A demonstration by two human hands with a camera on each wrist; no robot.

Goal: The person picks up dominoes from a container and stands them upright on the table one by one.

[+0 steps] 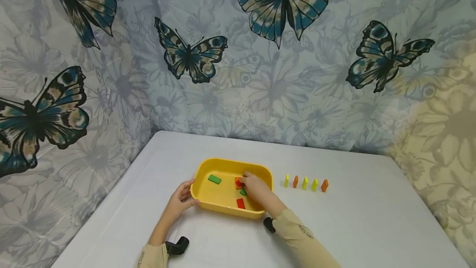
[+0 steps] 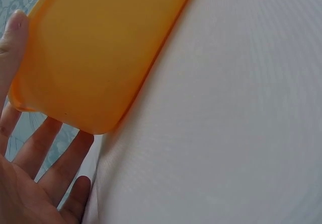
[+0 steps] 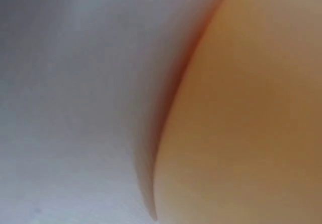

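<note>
A yellow plastic tray (image 1: 219, 207) sits on the table with a few small domino blocks in it. My left hand (image 1: 181, 198) holds the tray's left end, thumb at the near corner; in the left wrist view the fingers (image 2: 68, 166) lie along its outer wall. My right hand (image 1: 257, 188) reaches over the near right rim into the tray and pinches a red domino (image 1: 238, 182) above an orange one. Close by lie a dark green domino (image 1: 243, 192) and another red domino (image 1: 241, 204). A green domino (image 1: 214, 179) lies flat on the left. The right wrist view shows only the tray's blurred outer wall.
Right of the tray, several dominoes stand upright in a row, among them a yellow one (image 1: 286, 180) and an orange one (image 1: 324, 185) at the right end. A white cloth covers the table (image 1: 364, 214). Butterfly-patterned fabric (image 1: 279, 94) hangs behind it.
</note>
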